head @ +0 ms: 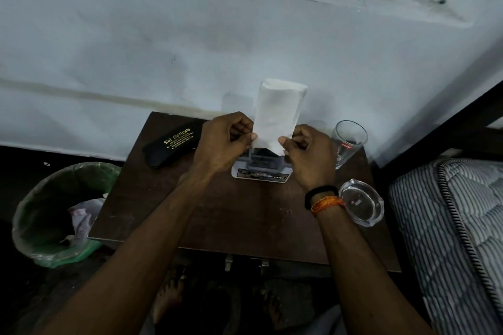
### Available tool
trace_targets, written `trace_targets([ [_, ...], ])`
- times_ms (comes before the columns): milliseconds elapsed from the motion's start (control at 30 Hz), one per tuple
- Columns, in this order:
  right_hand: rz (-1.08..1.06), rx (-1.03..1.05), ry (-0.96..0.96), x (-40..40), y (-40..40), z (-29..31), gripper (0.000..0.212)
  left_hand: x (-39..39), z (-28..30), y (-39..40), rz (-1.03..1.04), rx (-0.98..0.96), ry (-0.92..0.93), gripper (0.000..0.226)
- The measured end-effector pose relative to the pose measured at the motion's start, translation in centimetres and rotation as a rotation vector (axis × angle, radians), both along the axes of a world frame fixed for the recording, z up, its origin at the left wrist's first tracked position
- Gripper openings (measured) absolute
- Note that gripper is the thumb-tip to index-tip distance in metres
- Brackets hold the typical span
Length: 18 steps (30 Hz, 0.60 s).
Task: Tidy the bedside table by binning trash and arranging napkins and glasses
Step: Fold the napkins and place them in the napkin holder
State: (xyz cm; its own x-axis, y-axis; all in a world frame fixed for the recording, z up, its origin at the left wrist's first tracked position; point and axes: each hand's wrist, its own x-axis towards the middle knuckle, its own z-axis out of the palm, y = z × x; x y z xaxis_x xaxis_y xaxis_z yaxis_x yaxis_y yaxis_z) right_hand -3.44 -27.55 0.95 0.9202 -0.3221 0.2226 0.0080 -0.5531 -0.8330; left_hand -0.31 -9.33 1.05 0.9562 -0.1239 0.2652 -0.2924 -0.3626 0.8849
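Observation:
A folded white napkin point(277, 114) stands upright above a grey napkin holder point(261, 168) at the back middle of the dark wooden bedside table point(239, 215). My left hand point(226, 141) pinches the napkin's lower left edge. My right hand point(310, 152) pinches its lower right corner. A clear drinking glass point(347, 144) with a red logo stands right of the holder. A black spectacle case point(171, 145) with gold lettering lies at the table's back left.
A green-lined bin point(51, 212) with crumpled paper inside stands on the floor left of the table. A glass ashtray point(360, 202) sits at the table's right edge. A striped mattress point(451, 239) lies to the right, with a pale wall behind.

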Motion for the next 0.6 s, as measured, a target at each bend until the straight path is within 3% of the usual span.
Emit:
trace_targets([
  [267, -0.017, -0.082, 0.003, 0.5, 0.0, -0.8, 0.005, 0.1, -1.2, -1.6, 0.082, 0.112, -0.031, 0.009],
  [600, -0.021, -0.22, 0.015, 2.1, 0.4, -2.4, 0.01, 0.5, -1.9, -1.5, 0.177, 0.266, -0.046, 0.008],
])
